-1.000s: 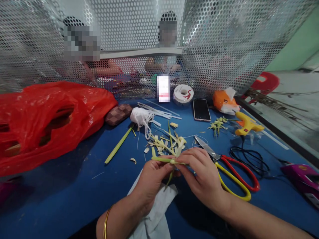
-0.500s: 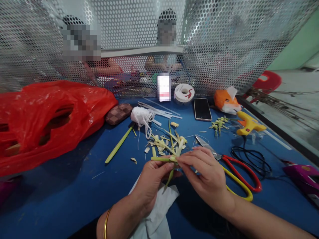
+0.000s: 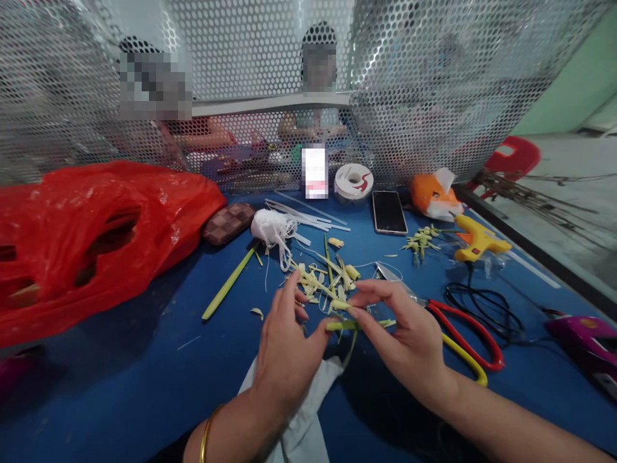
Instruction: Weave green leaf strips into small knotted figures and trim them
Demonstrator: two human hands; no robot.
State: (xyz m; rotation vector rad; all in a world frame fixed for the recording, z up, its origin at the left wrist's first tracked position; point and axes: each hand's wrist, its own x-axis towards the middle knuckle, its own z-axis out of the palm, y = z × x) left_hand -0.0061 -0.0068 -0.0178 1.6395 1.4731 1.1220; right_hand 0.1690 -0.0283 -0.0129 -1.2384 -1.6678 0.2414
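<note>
My left hand (image 3: 289, 354) is open, its fingers spread and its thumb tip at the end of a short green plant stalk (image 3: 340, 326). My right hand (image 3: 409, 337) pinches this stalk piece and its pale bud-like tip between thumb and index finger. A thin green strip hangs below them. Just beyond my hands lies a heap of pale yellow plant scraps (image 3: 318, 283). Scissors (image 3: 491, 347) with one red and one yellow handle lie beside my right hand, partly covered by it. A white cloth (image 3: 308, 418) lies under my left wrist.
A long green bud stalk (image 3: 229, 283) and a bundle of white string (image 3: 272, 226) lie ahead to the left. A red plastic bag (image 3: 178, 193) fills the left side. On the right are a black phone (image 3: 389, 212), a yellow glue gun (image 3: 482, 239) and its cord. A perforated metal screen (image 3: 241, 45) stands behind.
My left hand has let go of the stalk and spread its fingers. The stalk has shifted to the right in my right hand's pinch.
</note>
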